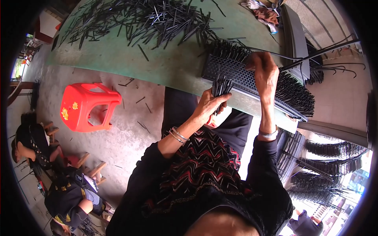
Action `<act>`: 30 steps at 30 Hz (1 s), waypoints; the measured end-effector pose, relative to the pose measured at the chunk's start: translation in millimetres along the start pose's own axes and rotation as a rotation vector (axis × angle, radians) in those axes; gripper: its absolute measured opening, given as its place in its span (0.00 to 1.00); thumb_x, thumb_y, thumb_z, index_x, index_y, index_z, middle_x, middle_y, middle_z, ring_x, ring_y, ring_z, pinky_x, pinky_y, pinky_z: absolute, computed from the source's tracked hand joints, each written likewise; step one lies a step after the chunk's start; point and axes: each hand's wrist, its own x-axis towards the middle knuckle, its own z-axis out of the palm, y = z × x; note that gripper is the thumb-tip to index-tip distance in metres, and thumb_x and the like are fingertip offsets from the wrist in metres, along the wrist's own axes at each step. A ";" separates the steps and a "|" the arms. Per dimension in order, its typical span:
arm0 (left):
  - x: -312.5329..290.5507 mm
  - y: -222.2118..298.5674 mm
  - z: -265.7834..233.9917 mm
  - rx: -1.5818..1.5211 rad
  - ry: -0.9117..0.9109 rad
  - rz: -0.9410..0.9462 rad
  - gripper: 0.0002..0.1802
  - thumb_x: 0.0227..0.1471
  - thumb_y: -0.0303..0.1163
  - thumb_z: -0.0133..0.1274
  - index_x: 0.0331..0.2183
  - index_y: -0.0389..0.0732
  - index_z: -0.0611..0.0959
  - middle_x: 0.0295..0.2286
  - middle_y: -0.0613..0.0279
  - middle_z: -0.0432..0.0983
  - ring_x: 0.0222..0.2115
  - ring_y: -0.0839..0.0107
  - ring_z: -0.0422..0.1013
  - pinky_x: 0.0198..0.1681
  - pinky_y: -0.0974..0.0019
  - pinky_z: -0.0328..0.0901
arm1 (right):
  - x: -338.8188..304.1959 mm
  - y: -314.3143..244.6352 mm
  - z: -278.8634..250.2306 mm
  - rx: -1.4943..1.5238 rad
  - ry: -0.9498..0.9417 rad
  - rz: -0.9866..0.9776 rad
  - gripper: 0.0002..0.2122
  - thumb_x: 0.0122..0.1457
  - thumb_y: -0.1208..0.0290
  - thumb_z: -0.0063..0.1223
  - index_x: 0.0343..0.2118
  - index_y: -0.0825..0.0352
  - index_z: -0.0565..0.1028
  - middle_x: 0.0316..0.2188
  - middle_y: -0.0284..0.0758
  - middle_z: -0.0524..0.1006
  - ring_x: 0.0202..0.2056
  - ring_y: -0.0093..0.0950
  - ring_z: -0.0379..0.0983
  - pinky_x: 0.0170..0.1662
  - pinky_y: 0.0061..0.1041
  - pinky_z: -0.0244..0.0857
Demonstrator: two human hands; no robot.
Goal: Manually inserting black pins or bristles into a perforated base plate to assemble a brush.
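Note:
My left hand (pixel 210 103) is closed around a bundle of thin black sticks (pixel 221 87), which stand roughly upright out of the fist. A dark perforated board (pixel 241 80) lies just beyond it on the table, dotted with rows of small holes. Many black sticks (pixel 295 94) stand packed in the holes at the board's right part, and others fill its far left side. Over the middle of the board hangs my right hand (pixel 264 70), its fingers bent together and slightly blurred. Whatever is between those fingertips cannot be made out.
Loose black sticks (pixel 157 19) lie heaped across the green table (pixel 118 59). A red plastic stool (pixel 84 106) stands on the floor at left. Dark metal rods (pixel 323 53) jut in from the right, above racks of black pieces (pixel 334 163). Other people (pixel 71 196) sit at lower left.

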 end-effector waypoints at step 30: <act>-10.2 20.8 10.0 0.188 -0.164 -0.020 0.11 0.49 0.33 0.60 0.22 0.37 0.79 0.17 0.66 0.74 0.16 0.80 0.68 0.19 0.74 0.63 | 1.5 -3.1 -2.2 -0.215 -0.319 0.040 0.15 0.57 0.62 0.58 0.37 0.70 0.77 0.24 0.35 0.76 0.26 0.25 0.71 0.32 0.26 0.65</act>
